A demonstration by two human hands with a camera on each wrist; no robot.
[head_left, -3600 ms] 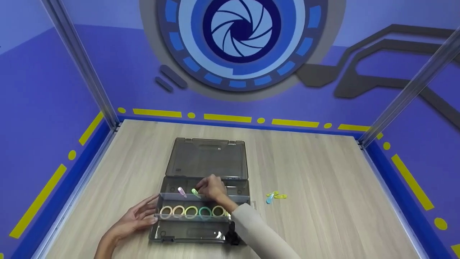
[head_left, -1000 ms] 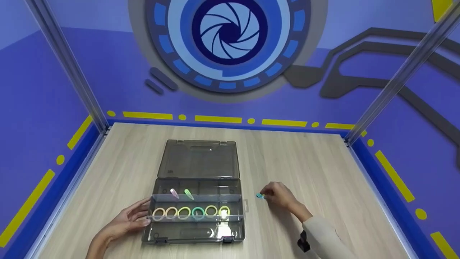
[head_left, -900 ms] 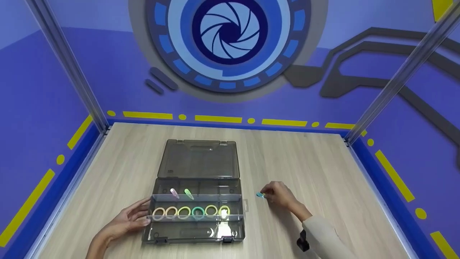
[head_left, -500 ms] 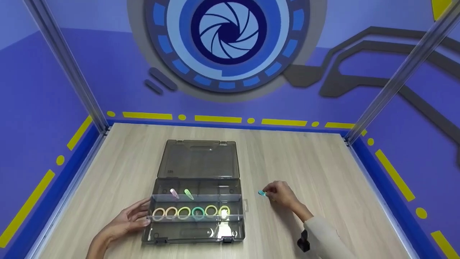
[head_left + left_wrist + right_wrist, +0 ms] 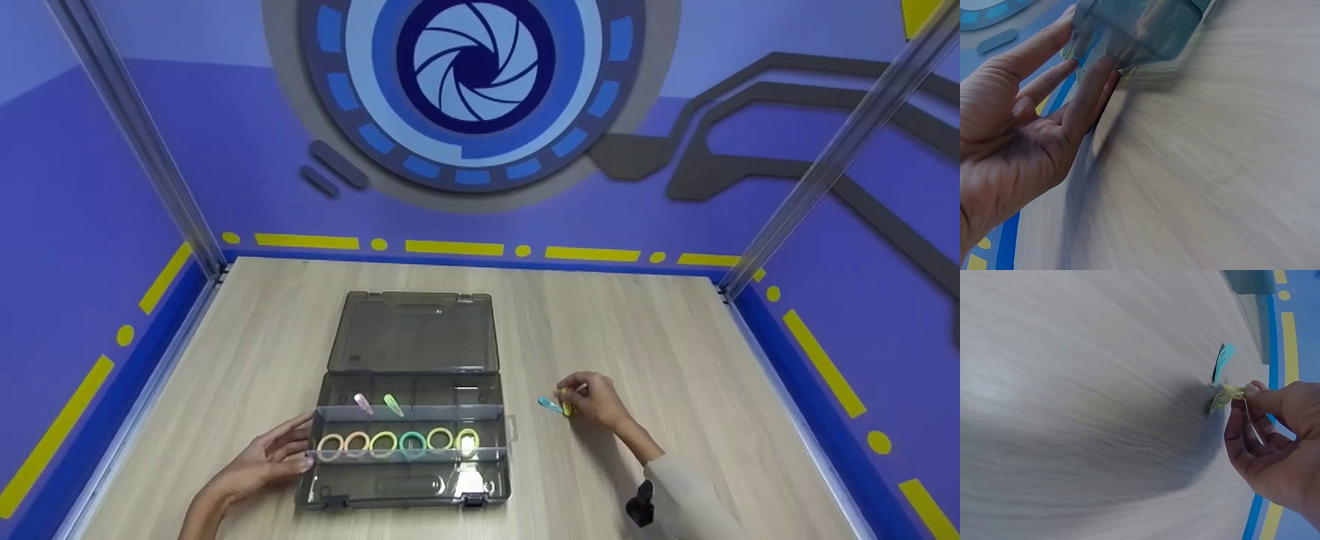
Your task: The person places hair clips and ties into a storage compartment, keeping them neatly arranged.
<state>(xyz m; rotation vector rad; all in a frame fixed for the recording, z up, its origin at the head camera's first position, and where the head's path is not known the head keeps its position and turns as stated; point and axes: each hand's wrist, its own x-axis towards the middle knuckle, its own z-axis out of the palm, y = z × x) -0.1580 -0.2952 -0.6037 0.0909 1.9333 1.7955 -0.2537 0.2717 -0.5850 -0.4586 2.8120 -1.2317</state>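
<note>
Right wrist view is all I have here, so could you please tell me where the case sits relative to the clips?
Observer: The open case lies left of the right hand, apart from the blue clip.
Operator: Thank you; is anything in it?
Observer: Six rings line its middle row; a pink clip and a green clip lie behind them.
Operator: And the other hand?
Observer: The left hand touches the case's left side with straight fingers.

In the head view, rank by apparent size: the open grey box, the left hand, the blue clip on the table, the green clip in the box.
1. Grey box
2. Left hand
3. Blue clip and green clip: both tiny and look alike, so I won't rank them.
</note>
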